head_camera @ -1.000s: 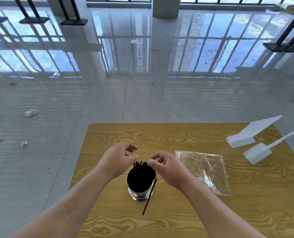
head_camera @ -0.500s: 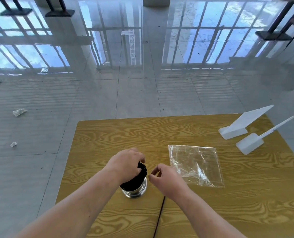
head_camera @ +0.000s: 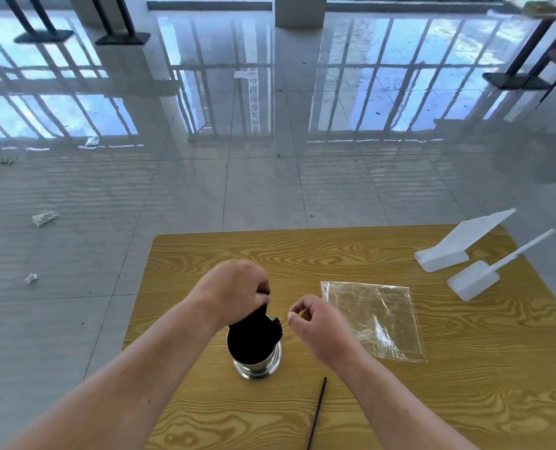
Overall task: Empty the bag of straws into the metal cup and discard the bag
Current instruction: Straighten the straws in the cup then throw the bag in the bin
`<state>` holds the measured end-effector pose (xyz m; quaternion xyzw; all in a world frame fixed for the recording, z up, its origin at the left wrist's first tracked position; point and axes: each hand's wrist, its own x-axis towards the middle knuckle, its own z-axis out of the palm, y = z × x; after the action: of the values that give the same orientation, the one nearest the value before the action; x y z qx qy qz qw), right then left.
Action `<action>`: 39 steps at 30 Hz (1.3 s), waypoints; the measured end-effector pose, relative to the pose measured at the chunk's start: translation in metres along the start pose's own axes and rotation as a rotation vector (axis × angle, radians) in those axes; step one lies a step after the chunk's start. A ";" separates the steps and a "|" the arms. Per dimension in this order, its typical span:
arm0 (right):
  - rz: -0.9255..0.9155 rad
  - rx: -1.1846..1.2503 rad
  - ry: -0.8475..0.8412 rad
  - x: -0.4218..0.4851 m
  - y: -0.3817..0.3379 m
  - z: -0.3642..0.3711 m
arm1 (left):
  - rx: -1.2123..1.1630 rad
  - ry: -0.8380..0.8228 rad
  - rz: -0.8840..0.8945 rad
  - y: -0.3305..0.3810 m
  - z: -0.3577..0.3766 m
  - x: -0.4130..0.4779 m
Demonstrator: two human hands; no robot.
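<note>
Straws [head_camera: 254, 336] in the metal cup [head_camera: 259, 368] are gripped by the left hand [head_camera: 234, 293]; the right hand [head_camera: 319, 326] beside the cup is curled, empty. A hard pull could tip it.

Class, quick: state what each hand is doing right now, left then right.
Left hand: grips the black straws in the metal cup.
Right hand: fingers curled, holding nothing visible.

Strong daylight enters from the far side, and the glossy floor [head_camera: 270, 190] mirrors a barred pattern in blue-white glare. The desk [head_camera: 465, 401] is evenly lit, with only faint, soft shadows. The clear bag [head_camera: 374, 319] shows small glints. The wide lens bows straight lines toward the edges. The left hand [head_camera: 234, 293] has slightly smeared fingertips; elsewhere focus is crisp.
</note>
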<state>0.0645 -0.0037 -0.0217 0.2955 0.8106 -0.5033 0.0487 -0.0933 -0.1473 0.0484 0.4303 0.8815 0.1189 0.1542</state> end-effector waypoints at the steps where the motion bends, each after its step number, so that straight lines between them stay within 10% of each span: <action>1: -0.020 0.010 0.014 0.000 -0.004 -0.002 | -0.036 0.035 -0.020 0.000 -0.011 -0.001; 10: -0.079 0.362 -0.026 -0.005 -0.060 -0.010 | -0.646 0.370 -0.153 -0.022 -0.095 -0.011; 17: 0.176 1.112 -0.143 0.003 -0.090 -0.019 | -1.206 0.183 -0.350 -0.044 -0.044 -0.035; 26: -0.192 0.064 0.027 -0.003 -0.082 -0.012 | -0.583 0.077 -0.463 -0.051 0.013 -0.051; 30: -0.125 -0.167 -0.102 -0.013 -0.060 0.009 | -0.414 0.024 -0.413 -0.039 0.026 -0.050; 35: -0.003 0.075 0.145 -0.021 0.001 -0.007 | -0.379 -0.024 -0.390 -0.031 0.039 -0.048; 39: 0.331 -0.321 0.029 -0.036 0.075 0.011 | -0.339 -0.021 -0.364 -0.022 0.048 -0.046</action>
<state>0.1310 -0.0046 -0.0732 0.4201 0.8214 -0.3486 0.1652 -0.0639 -0.1937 0.0041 0.2336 0.9102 0.2311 0.2521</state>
